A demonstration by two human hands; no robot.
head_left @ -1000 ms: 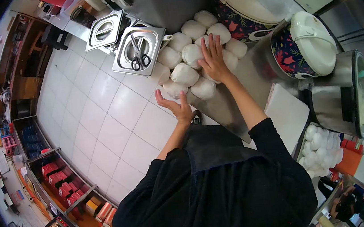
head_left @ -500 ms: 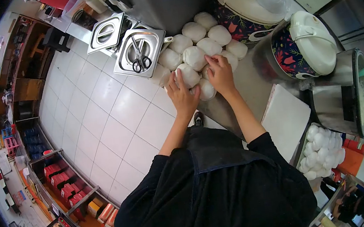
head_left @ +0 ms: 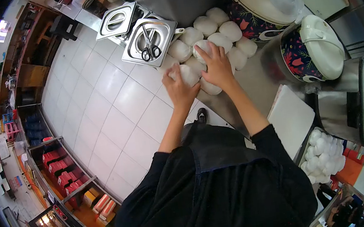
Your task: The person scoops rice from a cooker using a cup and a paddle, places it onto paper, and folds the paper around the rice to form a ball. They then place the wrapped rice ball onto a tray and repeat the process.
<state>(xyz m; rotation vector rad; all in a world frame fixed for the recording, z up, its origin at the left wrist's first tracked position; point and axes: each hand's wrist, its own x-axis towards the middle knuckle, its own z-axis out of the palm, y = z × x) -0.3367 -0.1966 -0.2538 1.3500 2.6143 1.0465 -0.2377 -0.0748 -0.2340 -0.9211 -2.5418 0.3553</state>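
Several round white balls, which look like dough (head_left: pixel 220 42), lie packed together on a steel counter (head_left: pixel 257 82). My left hand (head_left: pixel 180 87) curves around a white ball (head_left: pixel 188 75) near the counter's edge, fingers on its far side and thumb at its right. Just to the right, my right hand (head_left: pixel 218 67) grips another ball (head_left: pixel 202 51) between fingers and thumb; this ball looks slightly raised over its neighbours. Black-handled scissors (head_left: pixel 150 45) rest on a steel lid (head_left: pixel 154 29) beyond my left hand.
Two flower-patterned cookers (head_left: pixel 292 58) (head_left: pixel 250 20) stand right of the balls. A white board (head_left: pixel 291 116) lies near my right forearm, with a steel pot (head_left: pixel 340 106) beyond it. Bagged white items (head_left: pixel 322 156) sit lower right. Shelves (head_left: pixel 65 171) line the left, across the tiled floor.
My right hand has moved up and left onto a ball it now grips. My left hand's fingers have curled around the near ball. The whole view has shifted slightly.
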